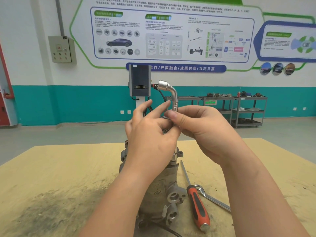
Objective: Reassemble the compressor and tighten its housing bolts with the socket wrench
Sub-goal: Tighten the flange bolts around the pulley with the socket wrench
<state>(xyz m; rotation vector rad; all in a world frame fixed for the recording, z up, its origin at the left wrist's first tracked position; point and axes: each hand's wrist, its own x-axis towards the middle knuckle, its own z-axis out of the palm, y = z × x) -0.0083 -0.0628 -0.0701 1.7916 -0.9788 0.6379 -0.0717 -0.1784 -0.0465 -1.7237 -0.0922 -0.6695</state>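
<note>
- Yellowish worktable (51, 168) fills the bottom half of the shot, pretty grimy, with a dark dusty smudge at about 8 o'clock.
- Nearest the camera at 5 o'clock: an orange-and-black screwdriver (196, 202) lying flat, its shaft pointing away, and a flat steel spanner (212, 200) just beside it with the head tucked against the handle.
- Dead center toward 6 o'clock sits the compressor (164, 190), standing upright on the table, grey cast housing with its ports facing the camera. Both forearms cross in front of it, so a lot of it is hidden.
- Above it, the L-shaped socket wrench (172, 96) stands vertical, lower end down on the top of the compressor, bent socket end sticking up toward 12 o'clock.
- Right hand (201, 124) is wrapped round the wrench shaft, thumb pressed across it.
- Left hand (150, 132) is right against it at 9 o'clock of the shaft; top 2 fingers are loose and spread, lower fingers curl in toward the shaft, but can't tell for sure whether they actually pinch it.
- Farther back: a grey box on a post (139, 81), metal shelf carts (248, 110) at 3 o'clock, teal-and-white wall with a big poster (171, 31), and an electrical cabinet (61, 49) at 10 o'clock.
</note>
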